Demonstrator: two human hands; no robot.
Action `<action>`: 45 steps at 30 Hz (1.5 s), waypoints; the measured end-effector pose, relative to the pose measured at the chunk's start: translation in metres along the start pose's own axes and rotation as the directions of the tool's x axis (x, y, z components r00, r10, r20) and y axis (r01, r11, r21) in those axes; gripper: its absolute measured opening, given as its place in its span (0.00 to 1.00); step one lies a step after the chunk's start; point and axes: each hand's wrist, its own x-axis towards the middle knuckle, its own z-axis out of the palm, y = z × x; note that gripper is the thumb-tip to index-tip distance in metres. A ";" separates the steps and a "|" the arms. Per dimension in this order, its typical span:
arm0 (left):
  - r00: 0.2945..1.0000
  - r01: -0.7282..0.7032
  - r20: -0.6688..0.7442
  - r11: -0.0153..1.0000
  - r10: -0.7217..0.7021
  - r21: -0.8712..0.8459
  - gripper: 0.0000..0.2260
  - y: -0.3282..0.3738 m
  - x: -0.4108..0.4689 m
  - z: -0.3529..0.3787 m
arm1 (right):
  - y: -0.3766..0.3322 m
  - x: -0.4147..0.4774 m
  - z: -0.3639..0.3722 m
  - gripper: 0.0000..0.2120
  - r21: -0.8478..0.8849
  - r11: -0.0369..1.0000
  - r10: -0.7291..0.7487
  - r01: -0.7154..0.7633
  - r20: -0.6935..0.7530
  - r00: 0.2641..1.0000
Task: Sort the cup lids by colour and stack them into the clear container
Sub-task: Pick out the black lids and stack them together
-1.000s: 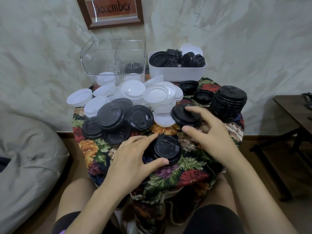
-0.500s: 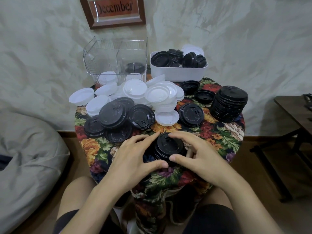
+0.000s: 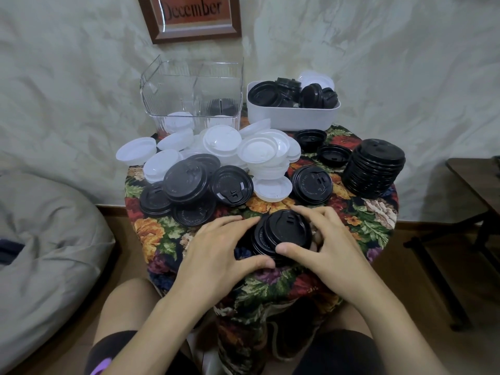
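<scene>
On the floral-clothed table [image 3: 173, 234], both hands are curling around a small stack of black lids [image 3: 281, 234], left hand [image 3: 219, 247] and right hand [image 3: 332, 244] gripping opposite sides, clear container [image 3: 193, 96] standing behind.

A small black stack [image 3: 281, 236] is gripped between the left hand [image 3: 216, 247] and the right hand [image 3: 332, 244] at the near middle, its top lid slightly askew. A cluster of black lids [image 3: 189, 182] is overlapped at the left, and one single black lid [image 3: 311, 184] is laid top up further right. A tall black stack [image 3: 374, 169] is stood at the right edge, with two upturned black lids [image 3: 334, 155] just beside it. White lids [image 3: 259, 152] are heaped in the middle. Behind them the clear container [image 3: 189, 85] is set upright, with a short white stack [image 3: 177, 123] and a short dark stack [image 3: 220, 105] seen low inside. Jumbled black lids [image 3: 270, 94] are piled in a white tub [image 3: 292, 119].
</scene>
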 end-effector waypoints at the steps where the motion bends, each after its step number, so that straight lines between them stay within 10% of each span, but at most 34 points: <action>1: 1.000 -0.011 0.001 1.000 0.011 -0.002 0.41 -0.001 0.000 0.000 | -0.001 0.000 0.001 0.42 -0.026 1.000 -0.005 0.005 0.010 1.000; 9: 0.978 -0.074 0.195 0.997 0.070 0.016 0.44 -0.009 -0.001 -0.007 | 0.002 -0.005 -0.012 0.37 -0.040 0.999 -0.025 0.034 0.197 0.980; 45: 0.993 -0.048 0.107 0.999 0.048 -0.011 0.36 -0.014 0.003 0.001 | -0.001 0.009 -0.004 0.37 -0.140 0.987 -0.039 0.074 0.237 0.971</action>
